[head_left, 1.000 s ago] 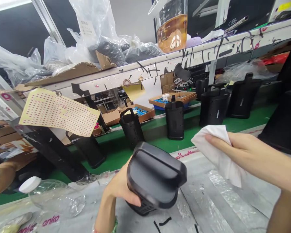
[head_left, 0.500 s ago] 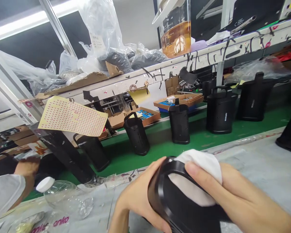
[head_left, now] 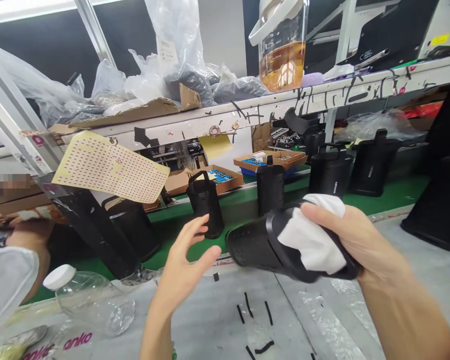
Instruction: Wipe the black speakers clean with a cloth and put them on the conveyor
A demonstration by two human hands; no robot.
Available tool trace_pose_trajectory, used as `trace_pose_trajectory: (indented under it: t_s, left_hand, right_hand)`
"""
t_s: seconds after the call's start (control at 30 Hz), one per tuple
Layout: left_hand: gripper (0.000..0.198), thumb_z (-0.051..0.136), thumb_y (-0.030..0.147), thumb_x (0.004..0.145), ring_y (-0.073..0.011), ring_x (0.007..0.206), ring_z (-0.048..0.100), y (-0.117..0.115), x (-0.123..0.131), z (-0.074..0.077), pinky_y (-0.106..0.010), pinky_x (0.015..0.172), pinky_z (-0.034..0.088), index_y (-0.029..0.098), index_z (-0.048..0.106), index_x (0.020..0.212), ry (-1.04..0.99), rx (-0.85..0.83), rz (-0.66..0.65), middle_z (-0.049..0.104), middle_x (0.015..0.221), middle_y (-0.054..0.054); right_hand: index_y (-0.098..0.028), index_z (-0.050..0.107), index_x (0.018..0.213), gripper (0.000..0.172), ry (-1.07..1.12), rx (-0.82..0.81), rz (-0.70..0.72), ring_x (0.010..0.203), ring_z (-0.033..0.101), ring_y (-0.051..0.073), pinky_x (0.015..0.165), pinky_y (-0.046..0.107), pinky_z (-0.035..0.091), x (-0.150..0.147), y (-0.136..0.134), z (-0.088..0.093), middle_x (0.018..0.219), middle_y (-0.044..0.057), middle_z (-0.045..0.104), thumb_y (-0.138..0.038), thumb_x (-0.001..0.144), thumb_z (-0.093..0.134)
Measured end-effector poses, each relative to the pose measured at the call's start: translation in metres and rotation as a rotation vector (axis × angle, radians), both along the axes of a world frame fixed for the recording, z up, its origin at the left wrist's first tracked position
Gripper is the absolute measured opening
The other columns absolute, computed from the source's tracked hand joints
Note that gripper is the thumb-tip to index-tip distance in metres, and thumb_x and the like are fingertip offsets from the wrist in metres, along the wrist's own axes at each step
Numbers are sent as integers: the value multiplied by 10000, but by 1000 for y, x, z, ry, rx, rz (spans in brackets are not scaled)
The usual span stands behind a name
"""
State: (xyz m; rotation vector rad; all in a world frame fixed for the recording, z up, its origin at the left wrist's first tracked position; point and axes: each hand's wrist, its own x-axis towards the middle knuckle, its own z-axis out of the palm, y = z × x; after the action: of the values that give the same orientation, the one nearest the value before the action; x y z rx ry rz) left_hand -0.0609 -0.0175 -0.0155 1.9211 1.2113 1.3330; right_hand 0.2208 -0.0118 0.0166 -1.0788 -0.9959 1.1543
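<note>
My right hand (head_left: 363, 245) grips a black portable speaker (head_left: 251, 247) by its handle end, with a white cloth (head_left: 313, 245) pressed between hand and case. The speaker lies tilted on its side above the grey work surface, its far end pointing left. To its left, my left hand (head_left: 183, 262) is raised with thumb and fingers apart, holding nothing and not touching the speaker. Behind them, an upright black speaker (head_left: 205, 205) and another upright speaker (head_left: 270, 185) stand on the green belt (head_left: 240, 207).
More speakers stand on the belt, one (head_left: 330, 172) at centre right. A clear plastic bottle (head_left: 93, 297) lies at lower left beside a co-worker's arm (head_left: 30, 245). Black strips (head_left: 264, 347) stick to the work surface. Above, a shelf (head_left: 243, 110) holds bags and a jug (head_left: 283, 60).
My left hand has let go of the speaker and moved left, opening. The speaker has turned onto its side in my right hand, with the cloth bunched over its end. The view has shifted slightly.
</note>
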Motion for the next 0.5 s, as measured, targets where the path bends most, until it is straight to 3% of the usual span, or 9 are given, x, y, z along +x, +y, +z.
trace_pose_trajectory:
  t_s: [0.1, 0.2, 0.27, 0.37, 0.5]
  left_hand:
    - [367, 640, 435, 876, -161, 1150, 556, -8, -13, 9, -300, 979, 477, 407, 578, 1236, -25, 41, 100, 554, 1313, 33]
    - [336, 637, 443, 875, -151, 1132, 571, -16, -21, 15, -280, 979, 471, 401, 607, 1207, -20, 35, 128, 605, 1258, 40]
    - [343, 633, 452, 874, -149, 1124, 575, -21, -23, 19, -266, 952, 483, 402, 606, 1213, 21, -7, 123, 622, 1234, 41]
    - [338, 617, 465, 876, -151, 1113, 573, -26, -22, 23, -221, 794, 520, 409, 606, 1209, 111, -101, 113, 629, 1211, 41]
    - [336, 591, 450, 890, -145, 1095, 564, -27, -21, 25, -187, 646, 486, 428, 590, 1225, 206, -166, 131, 626, 1205, 53]
  right_hand:
    - [-175, 551, 681, 499, -260, 218, -123, 529, 556, 141, 444, 245, 474, -18, 36, -9, 638, 10, 592, -647, 670, 715]
    - [-172, 544, 772, 509, -526, 371, -120, 616, 602, 172, 516, 272, 503, -42, 90, -30, 711, 30, 622, -673, 838, 488]
    - [-154, 565, 831, 500, -657, 400, -68, 699, 629, 187, 587, 281, 517, -55, 127, -51, 756, 42, 636, -622, 912, 407]
    - [-135, 602, 852, 383, -929, 432, 88, 741, 627, 163, 685, 309, 527, -70, 169, -89, 780, 28, 631, -496, 938, 507]
    - [-142, 633, 962, 246, -1240, 464, 305, 820, 628, 148, 773, 352, 540, -83, 195, -129, 928, 34, 651, -383, 919, 606]
